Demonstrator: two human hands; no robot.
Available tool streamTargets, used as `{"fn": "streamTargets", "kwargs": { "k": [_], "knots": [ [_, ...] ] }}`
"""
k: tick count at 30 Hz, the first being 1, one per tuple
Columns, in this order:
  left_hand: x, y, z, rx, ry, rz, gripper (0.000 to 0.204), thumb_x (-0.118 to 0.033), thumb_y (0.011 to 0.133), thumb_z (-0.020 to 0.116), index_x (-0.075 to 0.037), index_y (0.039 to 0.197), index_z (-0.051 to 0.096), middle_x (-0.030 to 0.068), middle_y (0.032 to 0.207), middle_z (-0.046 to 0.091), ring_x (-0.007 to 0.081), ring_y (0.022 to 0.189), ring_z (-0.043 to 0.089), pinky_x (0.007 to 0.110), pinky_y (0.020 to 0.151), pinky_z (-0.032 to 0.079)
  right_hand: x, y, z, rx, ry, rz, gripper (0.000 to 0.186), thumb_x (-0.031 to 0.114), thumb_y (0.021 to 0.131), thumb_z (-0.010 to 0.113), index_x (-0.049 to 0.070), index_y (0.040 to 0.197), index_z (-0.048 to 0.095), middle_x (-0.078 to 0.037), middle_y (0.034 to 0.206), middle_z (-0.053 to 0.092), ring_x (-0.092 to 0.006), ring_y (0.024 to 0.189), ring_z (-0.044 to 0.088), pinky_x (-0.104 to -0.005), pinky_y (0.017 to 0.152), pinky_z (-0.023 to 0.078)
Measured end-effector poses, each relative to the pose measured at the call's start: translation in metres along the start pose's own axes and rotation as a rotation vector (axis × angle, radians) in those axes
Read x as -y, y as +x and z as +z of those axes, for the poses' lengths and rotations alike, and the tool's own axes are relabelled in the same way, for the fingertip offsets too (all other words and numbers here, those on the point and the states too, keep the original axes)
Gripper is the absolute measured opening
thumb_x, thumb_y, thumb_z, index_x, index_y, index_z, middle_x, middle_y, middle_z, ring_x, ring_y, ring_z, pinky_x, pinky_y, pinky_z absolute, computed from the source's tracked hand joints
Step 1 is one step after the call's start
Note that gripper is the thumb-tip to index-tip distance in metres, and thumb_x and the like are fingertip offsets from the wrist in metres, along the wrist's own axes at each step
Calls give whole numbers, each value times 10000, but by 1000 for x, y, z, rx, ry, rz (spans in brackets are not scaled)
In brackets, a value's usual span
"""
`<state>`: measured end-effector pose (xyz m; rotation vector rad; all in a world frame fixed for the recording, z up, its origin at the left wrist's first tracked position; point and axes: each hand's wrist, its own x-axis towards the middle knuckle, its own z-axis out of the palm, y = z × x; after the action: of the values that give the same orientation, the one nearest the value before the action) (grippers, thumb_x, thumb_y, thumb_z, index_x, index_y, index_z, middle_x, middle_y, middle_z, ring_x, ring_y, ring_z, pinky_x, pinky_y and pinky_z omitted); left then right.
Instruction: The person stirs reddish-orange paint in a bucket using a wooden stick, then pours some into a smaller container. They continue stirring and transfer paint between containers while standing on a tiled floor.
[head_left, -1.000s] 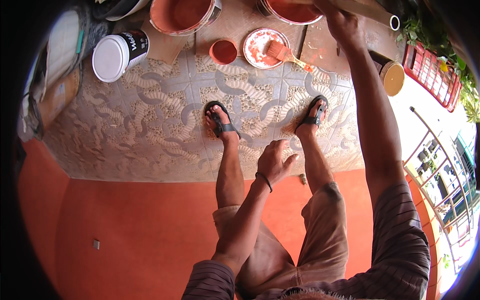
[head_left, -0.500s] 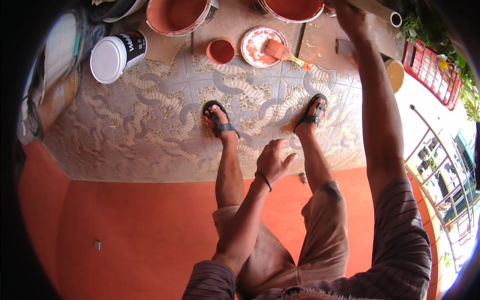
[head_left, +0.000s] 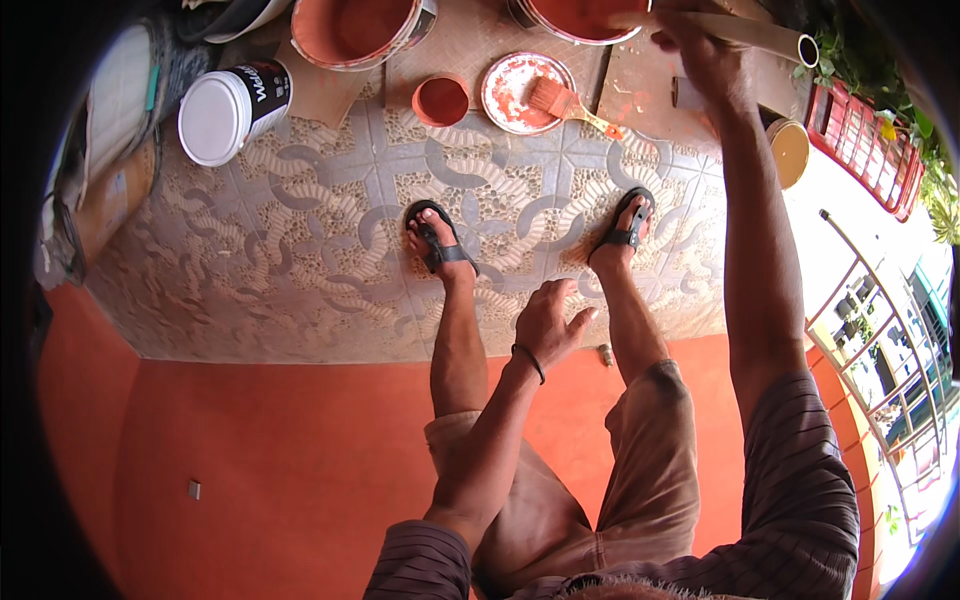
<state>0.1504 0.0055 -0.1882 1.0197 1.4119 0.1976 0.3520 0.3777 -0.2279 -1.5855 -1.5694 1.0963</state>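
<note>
My right hand (head_left: 710, 70) reaches up to the far right, its fingers closed round a pale hollow pipe (head_left: 765, 35). The pipe's open end points right; its left part blurs close to the rim of a bucket of red paint (head_left: 585, 18). My left hand (head_left: 550, 318), a dark band at its wrist, hangs empty over the floor between my legs. Its fingers are loosely bent and the thumb stands apart. Nearer than the buckets, a paintbrush (head_left: 560, 103) with red bristles rests across a paint-smeared white lid (head_left: 508, 95). Left of the lid stands a small red-stained cup (head_left: 441, 101).
A second paint bucket (head_left: 355, 35) stands at the far left, near a tipped white-lidded tub (head_left: 225, 115). Right of my forearm are a yellowish container (head_left: 790, 150), a red crate (head_left: 865, 145) and a metal railing (head_left: 875, 330). An orange-red wall (head_left: 280, 450) rises behind my legs.
The pipe has shifted right and slightly nearer together with my right hand. Its open end now shows dark inside. My left hand has barely moved.
</note>
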Motion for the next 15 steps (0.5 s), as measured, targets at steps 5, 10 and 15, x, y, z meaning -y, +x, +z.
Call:
{"fn": "streamTargets", "kwargs": {
  "k": [5,10,15],
  "knots": [
    [-3,7,4,-8,-13,33,526,-340,896,812,-3,1257,629,177,1171,696,331,1110,680,448,952,544,-4,29,23,-124,65,-188,81,90,940,677,10,930,678,-75,804,696,-160,685,659,-305,597,528],
    [-1,3,2,14,-22,-12,503,-302,898,801,-13,1264,615,179,1227,689,359,1170,659,474,986,537,-27,20,-16,-5,133,-125,58,73,954,663,16,962,657,-50,766,651,-134,669,634,-286,589,532],
    [-2,2,0,20,-18,-22,501,-294,893,804,-11,1262,617,178,1235,687,358,1178,656,475,985,536,4,-5,29,-127,94,-45,92,91,931,684,8,941,647,-68,826,650,-161,757,645,-337,666,537]
  ]
}}
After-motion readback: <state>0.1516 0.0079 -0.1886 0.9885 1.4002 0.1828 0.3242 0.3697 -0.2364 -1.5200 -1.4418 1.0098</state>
